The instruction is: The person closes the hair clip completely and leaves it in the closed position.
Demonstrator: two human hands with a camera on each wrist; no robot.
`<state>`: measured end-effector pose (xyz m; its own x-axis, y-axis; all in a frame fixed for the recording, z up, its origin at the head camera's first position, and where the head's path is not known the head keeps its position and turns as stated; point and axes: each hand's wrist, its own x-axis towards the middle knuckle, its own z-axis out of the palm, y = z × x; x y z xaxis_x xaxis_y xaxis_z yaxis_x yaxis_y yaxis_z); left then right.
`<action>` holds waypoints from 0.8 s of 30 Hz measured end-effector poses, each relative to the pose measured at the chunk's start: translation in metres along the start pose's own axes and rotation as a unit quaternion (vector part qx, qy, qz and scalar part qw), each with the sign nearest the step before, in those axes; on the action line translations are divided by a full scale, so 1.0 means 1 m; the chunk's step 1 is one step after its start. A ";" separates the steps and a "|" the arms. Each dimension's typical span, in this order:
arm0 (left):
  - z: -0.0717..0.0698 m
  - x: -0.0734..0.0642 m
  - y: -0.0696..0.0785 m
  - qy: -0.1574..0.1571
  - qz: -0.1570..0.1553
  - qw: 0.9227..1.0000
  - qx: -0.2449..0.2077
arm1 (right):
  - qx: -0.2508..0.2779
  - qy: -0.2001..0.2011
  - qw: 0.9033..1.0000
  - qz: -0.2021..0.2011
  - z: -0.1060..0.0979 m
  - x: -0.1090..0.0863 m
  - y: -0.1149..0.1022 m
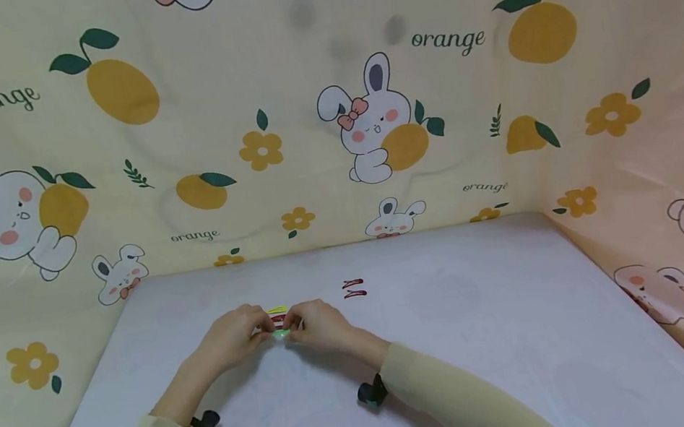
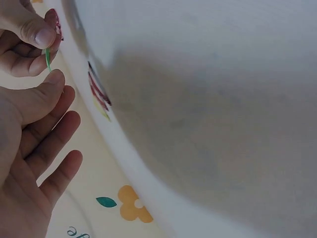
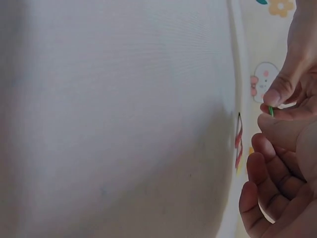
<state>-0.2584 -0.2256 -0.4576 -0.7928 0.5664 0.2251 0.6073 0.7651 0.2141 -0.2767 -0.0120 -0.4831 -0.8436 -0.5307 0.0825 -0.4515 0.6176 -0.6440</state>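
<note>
Between my two hands is a slim green hair clip (image 1: 281, 333), one end at each hand's fingertips. My left hand (image 1: 244, 335) pinches one end between thumb and forefinger, its other fingers spread in the left wrist view. The opposite end is pinched by my right hand (image 1: 318, 325). In the left wrist view the green strip (image 2: 48, 59) shows between the two thumbs; fingers cover much of it in the right wrist view. Just beyond the hands, a yellow hair clip (image 1: 276, 310) and red hair clips (image 1: 278, 318) lie in a row on the table.
Two dark red hair clips (image 1: 355, 293) lie to the right of the hands on the white table (image 1: 497, 337). A patterned cloth (image 1: 302, 117) with rabbits and oranges hangs behind the table and along its sides. Black wrist cameras (image 1: 372, 391) sit on both wrists.
</note>
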 end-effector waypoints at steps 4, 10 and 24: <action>0.003 -0.001 -0.002 -0.010 -0.001 1.000 0.009 | -0.011 -0.004 1.000 0.002 0.002 0.001 -0.002; 0.007 -0.002 -0.005 -0.020 -0.008 0.999 0.027 | -0.031 -0.012 0.999 -0.001 0.007 0.005 -0.004; 0.016 -0.005 -0.010 -0.035 -0.026 0.999 0.029 | -0.064 -0.017 0.998 -0.006 0.016 0.011 -0.005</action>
<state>-0.2615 -0.2315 -0.4763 -0.8264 0.5435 0.1473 0.5624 0.8095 0.1684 -0.2793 -0.0299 -0.4914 -0.8286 -0.5564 0.0629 -0.4969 0.6788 -0.5407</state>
